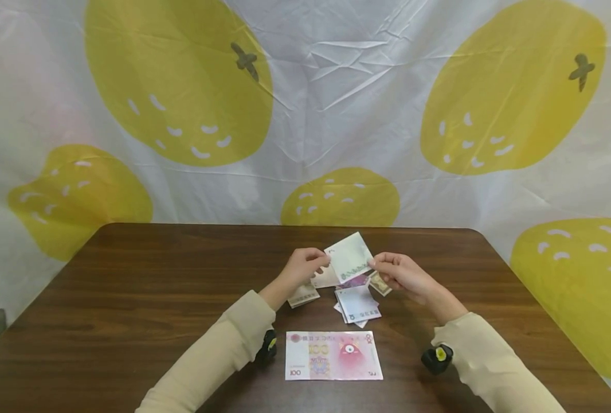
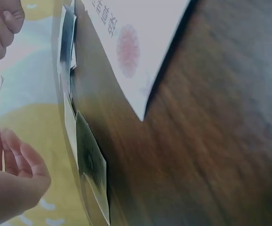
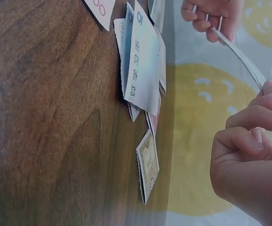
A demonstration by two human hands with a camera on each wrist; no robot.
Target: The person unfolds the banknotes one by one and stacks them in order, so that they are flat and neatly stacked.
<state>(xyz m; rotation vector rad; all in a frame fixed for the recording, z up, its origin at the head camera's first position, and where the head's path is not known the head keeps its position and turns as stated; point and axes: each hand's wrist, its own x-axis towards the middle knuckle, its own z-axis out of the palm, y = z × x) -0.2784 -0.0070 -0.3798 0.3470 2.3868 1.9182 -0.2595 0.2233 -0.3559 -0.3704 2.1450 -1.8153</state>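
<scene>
Green note point(image 1: 351, 256) held up over the loose notes point(image 1: 357, 302), above the desk point(image 1: 130, 287).
We see the left hand point(image 1: 302, 267) pinching its left edge and the right hand point(image 1: 399, 271) its right edge, each grip closed on the paper. We judge it light, thin and floppy, easy to crease or tear; best pinched at opposite edges. A 100 note point(image 1: 333, 355) lies flat nearer us.

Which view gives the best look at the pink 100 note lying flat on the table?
Head view: the pink 100 note lies fully visible, face up, near the table edge, apart from both hands. The left wrist view shows a large part of it, blurred; the right wrist view catches only one corner.
</scene>
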